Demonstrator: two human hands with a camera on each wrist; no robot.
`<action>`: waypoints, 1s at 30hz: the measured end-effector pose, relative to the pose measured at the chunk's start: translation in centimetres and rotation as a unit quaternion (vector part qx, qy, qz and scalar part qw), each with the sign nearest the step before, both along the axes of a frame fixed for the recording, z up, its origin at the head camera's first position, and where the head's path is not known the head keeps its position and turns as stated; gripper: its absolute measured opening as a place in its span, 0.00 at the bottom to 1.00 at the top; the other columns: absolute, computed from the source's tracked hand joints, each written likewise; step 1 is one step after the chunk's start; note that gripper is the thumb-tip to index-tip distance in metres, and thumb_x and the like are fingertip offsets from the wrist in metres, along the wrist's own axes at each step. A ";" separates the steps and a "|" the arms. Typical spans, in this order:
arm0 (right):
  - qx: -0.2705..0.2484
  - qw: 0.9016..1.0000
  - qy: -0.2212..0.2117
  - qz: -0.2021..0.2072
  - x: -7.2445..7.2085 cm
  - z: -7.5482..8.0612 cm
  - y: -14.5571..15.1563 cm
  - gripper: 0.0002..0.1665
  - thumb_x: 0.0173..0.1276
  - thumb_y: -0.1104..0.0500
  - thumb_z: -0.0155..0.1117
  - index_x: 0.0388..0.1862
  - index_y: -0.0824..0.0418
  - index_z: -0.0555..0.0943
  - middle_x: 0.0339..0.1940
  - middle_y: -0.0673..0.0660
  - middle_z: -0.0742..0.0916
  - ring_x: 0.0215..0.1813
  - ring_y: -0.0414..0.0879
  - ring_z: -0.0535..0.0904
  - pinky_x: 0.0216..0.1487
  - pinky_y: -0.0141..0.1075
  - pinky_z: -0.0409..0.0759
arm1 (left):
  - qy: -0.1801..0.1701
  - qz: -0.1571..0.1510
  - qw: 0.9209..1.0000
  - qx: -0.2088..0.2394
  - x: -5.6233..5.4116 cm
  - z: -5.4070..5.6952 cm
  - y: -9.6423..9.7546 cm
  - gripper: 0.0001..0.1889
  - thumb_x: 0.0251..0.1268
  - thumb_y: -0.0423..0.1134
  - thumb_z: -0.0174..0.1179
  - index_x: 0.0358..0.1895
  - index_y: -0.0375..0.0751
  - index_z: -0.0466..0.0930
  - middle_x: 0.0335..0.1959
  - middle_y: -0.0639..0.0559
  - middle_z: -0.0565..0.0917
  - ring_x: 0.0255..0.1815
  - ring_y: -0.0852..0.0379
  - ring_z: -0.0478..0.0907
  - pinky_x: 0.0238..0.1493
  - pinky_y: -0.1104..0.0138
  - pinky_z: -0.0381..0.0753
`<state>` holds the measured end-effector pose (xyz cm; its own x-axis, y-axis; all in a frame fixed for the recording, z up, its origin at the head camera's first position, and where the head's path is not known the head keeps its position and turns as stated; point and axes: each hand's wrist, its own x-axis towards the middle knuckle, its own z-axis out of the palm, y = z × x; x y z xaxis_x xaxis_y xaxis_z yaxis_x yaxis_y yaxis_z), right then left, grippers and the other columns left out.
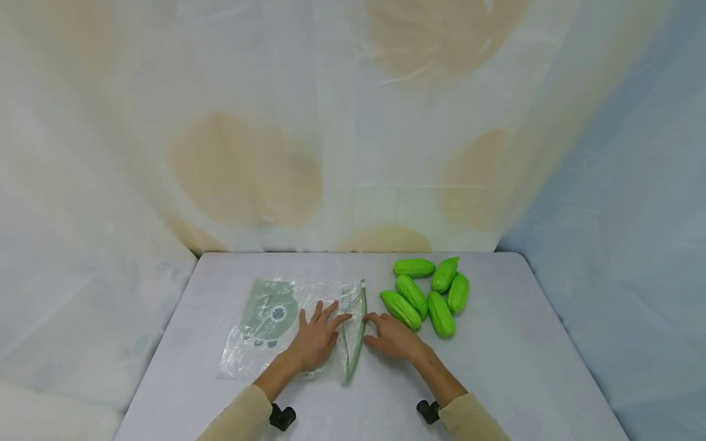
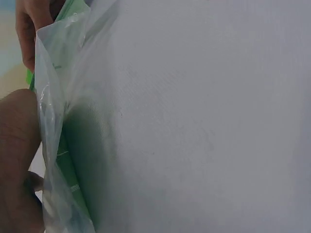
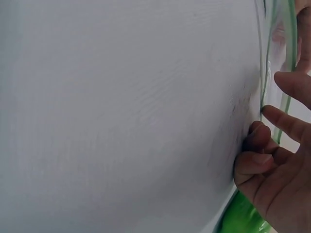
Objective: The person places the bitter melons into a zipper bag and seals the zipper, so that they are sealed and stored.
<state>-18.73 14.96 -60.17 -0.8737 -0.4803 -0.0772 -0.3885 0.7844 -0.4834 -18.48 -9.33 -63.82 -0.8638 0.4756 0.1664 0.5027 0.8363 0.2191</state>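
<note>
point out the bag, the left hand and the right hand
bag [image 1: 281, 326]: head view, on its green print
left hand [image 1: 314, 343]: head view, on the back of the hand
right hand [image 1: 396, 339]: head view, on the back of the hand

A white table [image 1: 513, 367] is seen, and its two far corners are rounded. A clear plastic bag [image 1: 289, 331] is spread out on the left part of it, with the bag's right end near the middle. The bag is creased and shiny, and a green picture [image 1: 270, 311] is printed on it. Its right end is edged with a green strip [image 1: 357, 353], and a thin gap is shown there. On the right part, toward the far edge, six green vegetables [image 1: 441, 314] are placed close together. They are laid on their sides and turned different ways. The bag is not touched by them.
</note>
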 end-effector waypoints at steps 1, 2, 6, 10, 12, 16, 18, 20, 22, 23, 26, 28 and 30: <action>-0.001 1.000 0.003 -0.002 0.0 -0.1 0.0 0.29 0.71 0.49 0.64 0.67 0.59 0.75 0.41 0.57 0.84 0.36 0.43 0.77 0.37 0.41 0.78 | -0.002 0.004 1.000 0.013 -0.1 0.0 0.1 0.25 0.74 0.38 0.52 0.72 0.62 0.70 0.78 0.47 0.63 0.77 0.32 0.58 0.62 0.24 0.53; -0.003 1.000 0.008 -0.001 0.0 -0.1 0.0 0.28 0.71 0.49 0.64 0.66 0.59 0.76 0.41 0.57 0.84 0.36 0.44 0.78 0.36 0.41 0.78 | -0.004 0.009 1.000 0.030 -0.1 0.0 0.1 0.23 0.74 0.38 0.51 0.69 0.59 0.72 0.77 0.50 0.66 0.77 0.35 0.59 0.63 0.24 0.52; -0.005 1.000 0.017 -0.011 -0.2 -0.6 -0.2 0.27 0.70 0.47 0.66 0.62 0.58 0.77 0.41 0.57 0.85 0.38 0.45 0.80 0.36 0.41 0.78 | -0.004 0.035 0.996 0.078 -0.3 -0.1 0.8 0.16 0.77 0.45 0.49 0.60 0.54 0.81 0.67 0.55 0.78 0.74 0.44 0.66 0.66 0.27 0.51; -0.006 0.999 0.013 -0.031 -0.4 -1.3 -0.5 0.29 0.66 0.44 0.70 0.61 0.55 0.77 0.40 0.56 0.86 0.38 0.44 0.80 0.36 0.40 0.79 | 0.012 0.057 0.995 0.085 -0.5 -0.1 1.5 0.17 0.74 0.56 0.51 0.53 0.56 0.84 0.59 0.57 0.83 0.71 0.47 0.70 0.67 0.31 0.55; -0.008 0.999 0.012 -0.035 -0.5 -1.5 -0.7 0.31 0.63 0.44 0.72 0.61 0.56 0.77 0.39 0.55 0.85 0.36 0.43 0.78 0.35 0.40 0.78 | 0.024 0.063 0.995 0.074 -0.6 0.0 1.7 0.16 0.70 0.57 0.56 0.51 0.56 0.84 0.57 0.58 0.84 0.69 0.47 0.71 0.67 0.32 0.57; -0.001 0.999 0.013 -0.038 -0.4 -1.6 -0.9 0.34 0.61 0.45 0.75 0.62 0.56 0.76 0.38 0.55 0.84 0.33 0.42 0.76 0.33 0.38 0.77 | 0.036 0.060 0.996 0.048 -0.6 0.1 1.7 0.19 0.57 0.51 0.64 0.53 0.55 0.84 0.55 0.56 0.83 0.64 0.48 0.73 0.66 0.36 0.61; 0.002 0.999 0.014 -0.039 -0.4 -1.6 -1.0 0.34 0.61 0.46 0.75 0.61 0.56 0.76 0.37 0.55 0.83 0.32 0.42 0.75 0.32 0.38 0.76 | 0.034 0.054 0.997 0.047 -0.7 0.3 1.5 0.21 0.53 0.47 0.65 0.54 0.53 0.84 0.53 0.55 0.82 0.62 0.47 0.74 0.65 0.39 0.63; 0.005 0.999 0.011 -0.042 -0.4 -1.5 -1.0 0.33 0.61 0.46 0.75 0.61 0.55 0.75 0.37 0.55 0.83 0.32 0.42 0.74 0.32 0.38 0.76 | 0.035 0.051 0.997 0.045 -0.7 0.5 1.3 0.23 0.52 0.43 0.65 0.55 0.52 0.85 0.52 0.54 0.82 0.59 0.48 0.75 0.64 0.41 0.65; 0.003 0.999 0.006 -0.044 -0.4 -1.4 -1.0 0.33 0.60 0.47 0.76 0.62 0.55 0.75 0.38 0.56 0.83 0.33 0.43 0.75 0.32 0.39 0.77 | 0.035 0.049 0.997 0.046 -0.8 0.7 1.0 0.24 0.51 0.41 0.64 0.56 0.52 0.85 0.51 0.55 0.82 0.59 0.49 0.76 0.64 0.43 0.66; 0.002 0.999 0.004 -0.045 -0.4 -1.4 -1.0 0.34 0.60 0.47 0.76 0.62 0.56 0.75 0.39 0.57 0.83 0.34 0.44 0.76 0.33 0.40 0.77 | 0.035 0.048 0.997 0.046 -0.8 0.8 0.8 0.24 0.51 0.40 0.64 0.57 0.53 0.85 0.51 0.55 0.82 0.58 0.49 0.76 0.64 0.43 0.67; 0.002 0.999 0.001 -0.049 -0.5 -1.4 -0.9 0.37 0.60 0.47 0.76 0.65 0.56 0.74 0.43 0.59 0.84 0.38 0.47 0.79 0.36 0.43 0.80 | 0.037 0.040 0.997 0.047 -1.0 0.8 0.4 0.24 0.53 0.38 0.63 0.57 0.55 0.84 0.54 0.55 0.82 0.60 0.49 0.76 0.63 0.43 0.67; 0.004 0.999 -0.002 -0.053 -0.5 -1.4 -0.9 0.39 0.59 0.46 0.76 0.67 0.57 0.74 0.45 0.61 0.84 0.42 0.50 0.81 0.39 0.45 0.81 | 0.038 0.031 0.997 0.054 -1.1 0.6 0.1 0.23 0.55 0.36 0.62 0.56 0.57 0.85 0.56 0.55 0.82 0.61 0.48 0.76 0.63 0.42 0.67; 0.007 0.998 -0.003 -0.055 -0.5 -1.5 -1.0 0.41 0.60 0.46 0.76 0.69 0.57 0.73 0.47 0.62 0.84 0.44 0.52 0.82 0.41 0.46 0.81 | 0.039 0.021 0.997 0.057 -1.1 0.4 -0.1 0.22 0.56 0.34 0.61 0.54 0.58 0.85 0.59 0.54 0.82 0.63 0.47 0.75 0.63 0.40 0.67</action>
